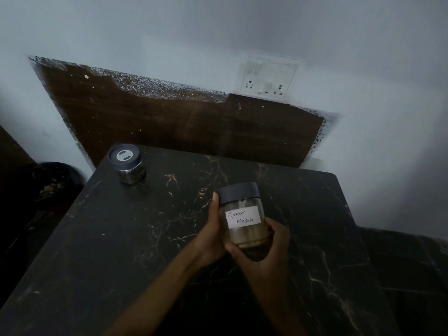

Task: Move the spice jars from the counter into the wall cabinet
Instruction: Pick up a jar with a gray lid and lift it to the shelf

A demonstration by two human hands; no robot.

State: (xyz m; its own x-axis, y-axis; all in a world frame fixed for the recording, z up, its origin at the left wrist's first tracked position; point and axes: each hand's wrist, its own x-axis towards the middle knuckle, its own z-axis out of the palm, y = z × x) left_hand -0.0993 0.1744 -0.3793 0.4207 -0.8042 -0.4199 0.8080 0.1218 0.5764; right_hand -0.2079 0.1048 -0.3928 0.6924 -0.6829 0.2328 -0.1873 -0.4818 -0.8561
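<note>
A clear glass spice jar (pixel 243 215) with a dark lid and a white label reading "Garam Masala" is held above the black marble counter (pixel 121 238). My left hand (pixel 211 234) grips its left side, thumb up by the lid. My right hand (pixel 264 255) cups its base and right side from below. The jar holds pale brown powder and leans slightly. A second, smaller jar (pixel 127 166) with a dark lid and a round grey centre stands on the counter's far left corner. No wall cabinet is in view.
A dark brown backsplash panel (pixel 181 122) runs behind the counter. A white switch and socket plate (pixel 268 80) is on the wall above it. A dark bin (pixel 52 183) sits low at the left, beside the counter. A lower dark ledge (pixel 407 263) lies to the right.
</note>
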